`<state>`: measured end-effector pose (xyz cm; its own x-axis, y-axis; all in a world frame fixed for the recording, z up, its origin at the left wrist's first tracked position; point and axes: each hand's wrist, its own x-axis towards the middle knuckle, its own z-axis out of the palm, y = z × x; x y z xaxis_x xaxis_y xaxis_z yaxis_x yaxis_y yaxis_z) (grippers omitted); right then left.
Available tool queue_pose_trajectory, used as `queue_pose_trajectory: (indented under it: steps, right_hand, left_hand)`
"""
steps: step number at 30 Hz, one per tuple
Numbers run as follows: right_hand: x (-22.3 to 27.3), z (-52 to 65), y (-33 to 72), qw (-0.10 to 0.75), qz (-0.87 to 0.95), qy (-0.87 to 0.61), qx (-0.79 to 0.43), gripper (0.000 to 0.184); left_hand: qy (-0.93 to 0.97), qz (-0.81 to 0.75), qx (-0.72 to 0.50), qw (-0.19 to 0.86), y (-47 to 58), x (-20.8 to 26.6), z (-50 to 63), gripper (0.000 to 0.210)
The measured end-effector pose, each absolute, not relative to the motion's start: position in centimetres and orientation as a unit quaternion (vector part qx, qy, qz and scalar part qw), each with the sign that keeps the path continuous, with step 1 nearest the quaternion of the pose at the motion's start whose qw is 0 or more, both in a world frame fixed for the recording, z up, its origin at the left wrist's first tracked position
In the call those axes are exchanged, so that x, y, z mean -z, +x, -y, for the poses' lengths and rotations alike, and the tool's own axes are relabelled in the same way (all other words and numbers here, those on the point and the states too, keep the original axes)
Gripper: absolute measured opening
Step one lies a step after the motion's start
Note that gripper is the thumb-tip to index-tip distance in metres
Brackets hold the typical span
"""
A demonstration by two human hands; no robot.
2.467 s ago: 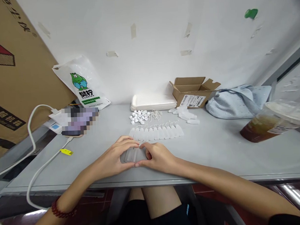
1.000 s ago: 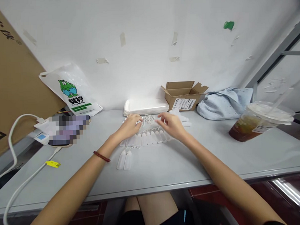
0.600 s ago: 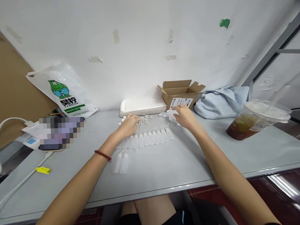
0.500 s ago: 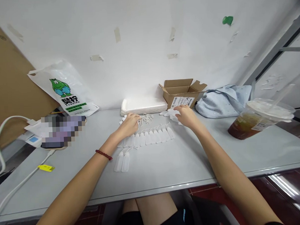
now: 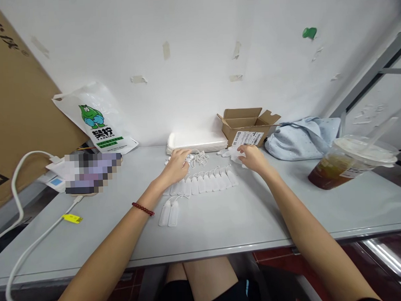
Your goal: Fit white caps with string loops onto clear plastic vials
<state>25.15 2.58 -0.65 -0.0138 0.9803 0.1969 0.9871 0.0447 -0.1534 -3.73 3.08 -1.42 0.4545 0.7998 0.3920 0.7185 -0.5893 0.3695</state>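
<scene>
A big brown carton (image 5: 17, 100) with printed characters leans at left, beside a white bag (image 5: 99, 121) reading "FANNING". On the tabletop (image 5: 238, 215), a lidded drink cup (image 5: 352, 162) holds amber liquid, and an open cardboard box (image 5: 248, 124) shows a shipping label. Left hand (image 5: 176, 166) curls over loose white caps (image 5: 191, 157); right hand (image 5: 252, 158) pinches clear bottles (image 5: 231, 152). A capped row (image 5: 204, 183) lies between.
</scene>
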Motion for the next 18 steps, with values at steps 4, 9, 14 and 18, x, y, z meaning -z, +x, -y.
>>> queue_pose_trajectory:
  steps: [4,9,14,18]
  right_hand:
    - [0.5,-2.6,25.3,0.130,0.713,-0.689,-0.015,0.035]
    - [0.4,-2.4,25.1,0.141,0.706,-0.694,-0.016,0.038]
    - [0.2,-2.2,25.0,0.186,0.708,-0.681,0.007,0.037]
    - [-0.2,-1.7,24.0,0.269,0.720,-0.639,-0.014,0.031]
  left_hand:
    - [0.849,-0.443,-0.278,0.071,-3.7,1.6,-3.1,0.052]
    - [0.843,-0.470,-0.247,0.082,-3.4,1.5,-2.8,0.048]
    - [0.814,-0.493,-0.281,0.122,-3.1,0.9,-2.7,0.040]
    - [0.729,-0.513,-0.385,0.239,-3.0,-0.2,-2.1,0.026]
